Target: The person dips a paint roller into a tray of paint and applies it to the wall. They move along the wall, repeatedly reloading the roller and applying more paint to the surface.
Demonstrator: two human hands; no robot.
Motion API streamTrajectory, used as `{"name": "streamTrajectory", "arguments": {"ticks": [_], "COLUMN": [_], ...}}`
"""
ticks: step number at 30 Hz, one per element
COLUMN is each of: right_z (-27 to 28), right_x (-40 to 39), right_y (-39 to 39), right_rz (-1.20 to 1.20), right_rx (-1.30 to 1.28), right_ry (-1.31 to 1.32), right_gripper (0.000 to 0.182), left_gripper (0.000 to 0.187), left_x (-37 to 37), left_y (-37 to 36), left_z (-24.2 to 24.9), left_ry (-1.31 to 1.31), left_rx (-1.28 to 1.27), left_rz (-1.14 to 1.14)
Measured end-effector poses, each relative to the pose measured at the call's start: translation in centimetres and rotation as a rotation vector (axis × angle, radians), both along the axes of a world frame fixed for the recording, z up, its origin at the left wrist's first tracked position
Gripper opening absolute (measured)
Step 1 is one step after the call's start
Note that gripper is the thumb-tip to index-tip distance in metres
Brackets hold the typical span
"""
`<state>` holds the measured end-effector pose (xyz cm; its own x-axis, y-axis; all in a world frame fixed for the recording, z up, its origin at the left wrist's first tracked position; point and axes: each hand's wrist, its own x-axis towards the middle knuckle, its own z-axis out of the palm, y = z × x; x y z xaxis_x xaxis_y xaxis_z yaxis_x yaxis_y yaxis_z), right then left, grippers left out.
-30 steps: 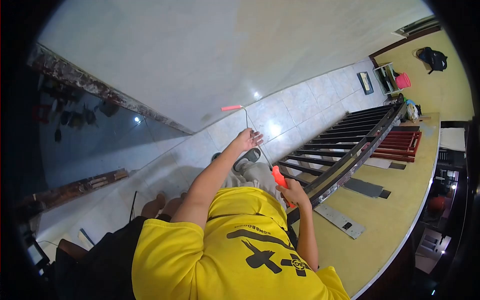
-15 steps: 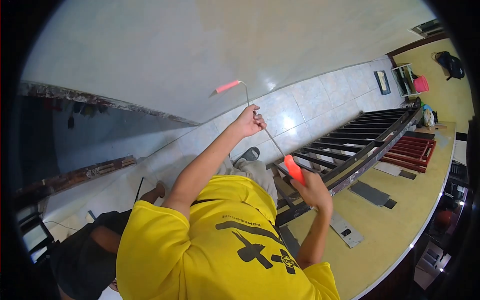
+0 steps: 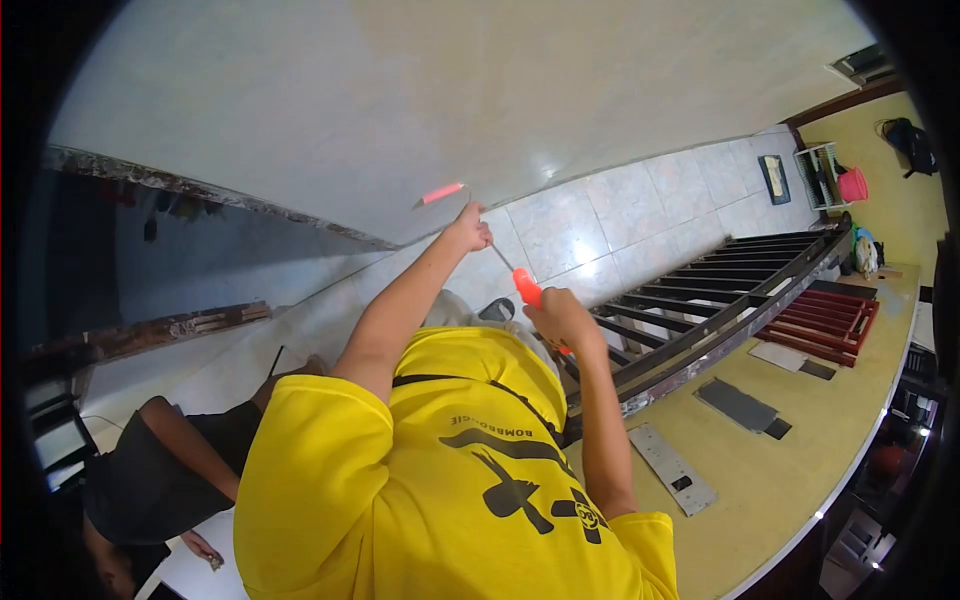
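A small paint roller (image 3: pixel 442 193) with a pink sleeve lies against the pale wall (image 3: pixel 400 110). My left hand (image 3: pixel 470 232) is closed around its thin metal rod, close to the roller end. Further back, my right hand (image 3: pixel 562 320) grips the orange handle (image 3: pixel 527 288), part of which shows past the fingers. Both of my arms reach forward from a yellow shirt (image 3: pixel 470 480).
Black metal railings (image 3: pixel 690 290) run along the right of the tiled floor (image 3: pixel 560 220). Beyond them, a yellow surface holds red slatted frames (image 3: pixel 822 322) and grey plates (image 3: pixel 738 405). A tray (image 3: pixel 774 180) lies farther along the floor. Another person (image 3: pixel 170 470) in dark clothes is at lower left.
Both hands and the roller have shifted left, the right hand also upward. The roller's sleeve has moved slightly down and left along the wall. The other person's arm and hand show more at lower left.
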<state>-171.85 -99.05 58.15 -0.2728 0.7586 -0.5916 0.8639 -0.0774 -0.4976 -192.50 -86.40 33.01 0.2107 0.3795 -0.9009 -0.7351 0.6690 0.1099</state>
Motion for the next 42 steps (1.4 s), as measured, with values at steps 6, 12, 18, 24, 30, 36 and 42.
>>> {"name": "streamTrajectory", "arguments": {"ticks": [6, 12, 18, 24, 30, 36, 42], "right_z": [17.7, 5.7, -6.0, -3.6, -11.0, -27.6, -2.3], "right_x": [1.5, -2.7, -8.4, -5.8, -11.3, -10.7, -3.1], "right_y": [-7.0, -2.9, 5.0, 5.1, 3.9, 6.4, 2.5], "right_rz": [-0.082, -0.048, -0.121, -0.489, -0.5, -0.568, -0.398], "right_rx": [0.121, 0.147, 0.126, -0.086, -0.29, -0.121, -0.486], "right_ry": [-0.189, -0.067, -0.082, 0.03, -0.036, 0.011, -0.019], "right_gripper": [0.031, 0.024, 0.01, 0.02, 0.013, 0.006, 0.044], "left_gripper": [0.029, 0.028, 0.034, 0.031, 0.031, 0.029, 0.025], "left_x": [0.5, -0.9, -2.1, -1.8, -5.0, -5.0, -2.3], "left_y": [-5.2, -1.2, 4.7, 5.1, 3.6, 4.0, 2.9], "left_z": [26.2, 8.9, -7.4, -5.5, -12.2, -25.9, -0.1], "left_ry": [-0.324, -0.162, 0.08, 0.004, 0.168, 0.156, 0.183], "left_rx": [0.234, 0.017, -0.158, -0.283, -0.235, -0.244, -0.353], "left_rz": [0.04, -0.031, -0.197, -0.241, -0.381, -0.525, -0.327]}}
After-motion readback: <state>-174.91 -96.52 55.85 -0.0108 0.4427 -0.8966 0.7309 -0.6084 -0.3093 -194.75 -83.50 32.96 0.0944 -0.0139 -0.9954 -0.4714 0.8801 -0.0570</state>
